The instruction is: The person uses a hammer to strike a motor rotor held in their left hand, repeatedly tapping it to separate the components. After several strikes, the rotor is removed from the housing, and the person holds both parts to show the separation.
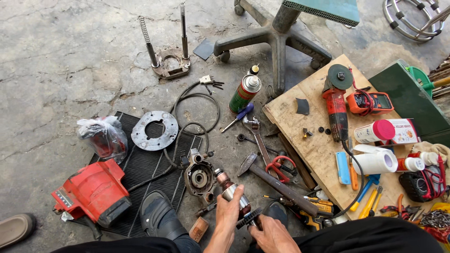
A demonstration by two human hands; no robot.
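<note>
My left hand (228, 213) wraps around a motor armature (230, 189), its copper commutator end pointing up and left toward a grey motor housing (198, 178). My right hand (271, 234) grips the armature's lower end, where a black toothed fan (248, 218) sits. The housing lies on a black ribbed mat (145, 168) with a black cord (197, 105) looping away from it. A red tool body (93, 192) rests on the mat's left side. My black shoe (159, 215) stands on the mat.
A hammer (276, 182), red-handled pliers (281, 166), wrench (258, 136), screwdriver (239, 117) and spray can (244, 93) lie on the concrete. A wooden board (309, 145) carries an angle grinder (336, 105), multimeter (370, 102) and several small tools. An office chair base (276, 42) stands beyond.
</note>
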